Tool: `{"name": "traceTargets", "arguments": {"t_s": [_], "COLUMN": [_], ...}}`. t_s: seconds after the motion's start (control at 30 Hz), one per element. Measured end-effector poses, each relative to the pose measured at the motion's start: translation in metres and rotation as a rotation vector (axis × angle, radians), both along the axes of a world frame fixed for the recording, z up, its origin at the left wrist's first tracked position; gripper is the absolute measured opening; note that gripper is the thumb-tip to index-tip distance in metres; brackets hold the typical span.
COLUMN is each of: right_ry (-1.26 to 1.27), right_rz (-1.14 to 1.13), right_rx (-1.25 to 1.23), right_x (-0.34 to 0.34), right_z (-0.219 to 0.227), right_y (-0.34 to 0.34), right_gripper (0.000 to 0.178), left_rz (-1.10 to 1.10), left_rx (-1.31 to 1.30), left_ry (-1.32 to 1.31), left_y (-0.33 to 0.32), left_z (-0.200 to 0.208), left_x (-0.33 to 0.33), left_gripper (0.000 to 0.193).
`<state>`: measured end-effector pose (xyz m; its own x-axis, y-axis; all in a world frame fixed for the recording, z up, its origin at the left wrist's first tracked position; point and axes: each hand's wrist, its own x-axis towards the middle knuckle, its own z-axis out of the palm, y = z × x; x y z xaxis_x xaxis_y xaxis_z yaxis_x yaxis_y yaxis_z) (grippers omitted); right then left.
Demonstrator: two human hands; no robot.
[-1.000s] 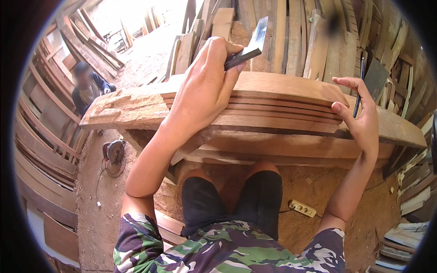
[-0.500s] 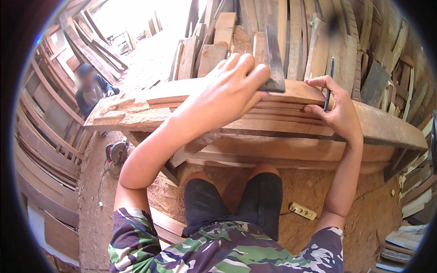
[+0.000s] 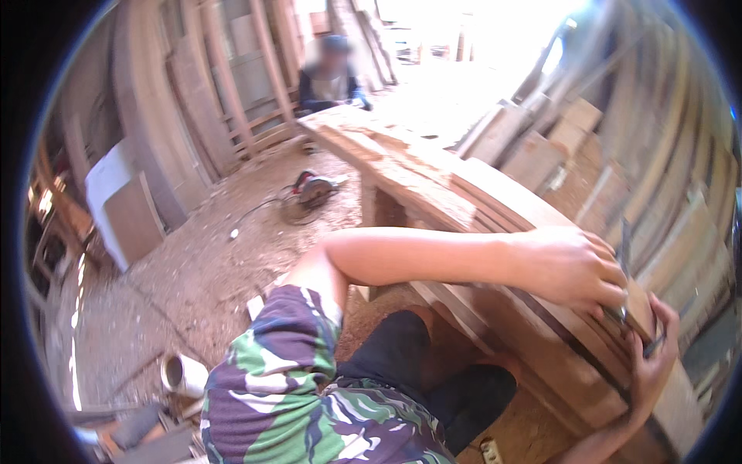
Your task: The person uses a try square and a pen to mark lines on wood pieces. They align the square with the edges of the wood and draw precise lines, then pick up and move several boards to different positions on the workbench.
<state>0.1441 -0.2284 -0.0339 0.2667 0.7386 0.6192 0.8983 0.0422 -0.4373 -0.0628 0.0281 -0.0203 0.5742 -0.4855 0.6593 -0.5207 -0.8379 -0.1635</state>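
Reddish-brown wood makes up the stack of thin boards (image 3: 527,204), which lies lengthwise on the table (image 3: 340,127), a thick slab roughly hewn at its left end. The person's dark shorts (image 3: 386,348) and bent knees are at the table's near side, and a camouflage sleeve (image 3: 267,356) covers the left upper arm. Above the table, toward its right end, the left hand (image 3: 564,267) has its fingers curled round a metal square (image 3: 625,241), whose blade shows past the knuckles. The right hand (image 3: 653,373) is just beside it at the same end of the table, thumb and forefinger at the end of the stack, with a dark pencil (image 3: 654,345) held in the fingers; blur hides how firmly they press the wood. Behind the table's left end is a co-worker (image 3: 328,89) in dark clothing. On the floor, to the near side of the table, a circular saw (image 3: 313,189) lies near that left end, and a pale cylindrical container (image 3: 176,375) is well apart from the table. Beyond the table's far side lean long planks (image 3: 676,224)
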Motion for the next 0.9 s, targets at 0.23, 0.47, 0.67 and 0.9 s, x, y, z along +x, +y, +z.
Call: {"name": "traceTargets", "arguments": {"t_s": [0.23,0.47,0.67,0.9], "right_ry": [0.011,0.147,0.071,0.060], "right_rz": [0.002,0.016,0.003,0.026], "right_rx": [0.044,0.111,0.132,0.114], "right_x": [0.015,0.004,0.002,0.004], "right_z": [-0.007,-0.001,-0.002,-0.002], "right_y": [-0.007,0.015,0.006,0.004], "right_gripper": [0.055,0.067,0.068,0.067], "left_rz": [0.028,0.045,0.059,0.026], "left_rx": [-0.092,-0.069,-0.070,-0.121], "left_ry": [0.152,0.336,0.423,0.453], "left_y": [-0.004,0.012,0.006,0.009], "left_z": [0.010,0.017,0.025,0.025], "left_x": [0.011,0.009,0.007,0.004], "left_gripper": [0.029,0.048,0.048,0.048]}}
